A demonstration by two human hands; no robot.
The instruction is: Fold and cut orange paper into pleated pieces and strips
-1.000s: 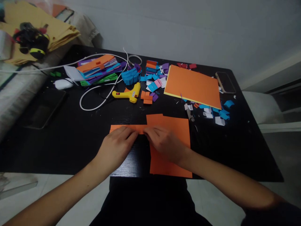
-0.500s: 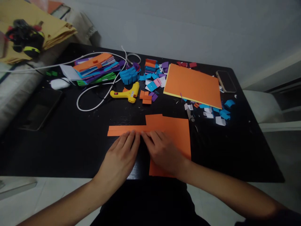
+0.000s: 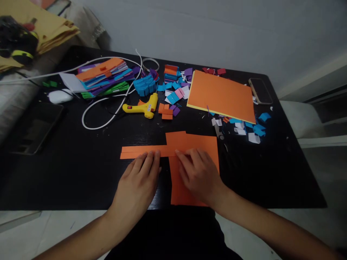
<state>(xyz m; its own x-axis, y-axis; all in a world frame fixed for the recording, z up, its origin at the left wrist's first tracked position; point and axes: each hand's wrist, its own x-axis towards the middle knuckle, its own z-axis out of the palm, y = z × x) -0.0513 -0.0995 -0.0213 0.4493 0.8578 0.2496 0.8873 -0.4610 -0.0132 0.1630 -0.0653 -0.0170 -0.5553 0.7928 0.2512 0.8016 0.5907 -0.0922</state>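
Note:
A long folded orange paper strip (image 3: pixel 141 151) lies across the black table (image 3: pixel 81 169), its right end over a larger orange sheet (image 3: pixel 202 142). My left hand (image 3: pixel 139 182) lies flat with fingers stretched out, fingertips pressing the strip's lower edge. My right hand (image 3: pixel 199 175) rests on the orange sheet, fingers extended and pressing the strip where it crosses the sheet. Neither hand grips anything.
Behind lie a yellow glue gun (image 3: pixel 141 107) with a white cable (image 3: pixel 108 108), stacks of coloured paper strips (image 3: pixel 104 76), a big orange card (image 3: pixel 221 95), scattered blue, white and purple scraps (image 3: pixel 244 126), a phone (image 3: pixel 260 90), a white mouse (image 3: pixel 58 96) and a dark tablet (image 3: pixel 32 128).
Both hands flattened from a pinch and slid along the strip; the right hand moved rightward onto the sheet. More of the strip's left end shows.

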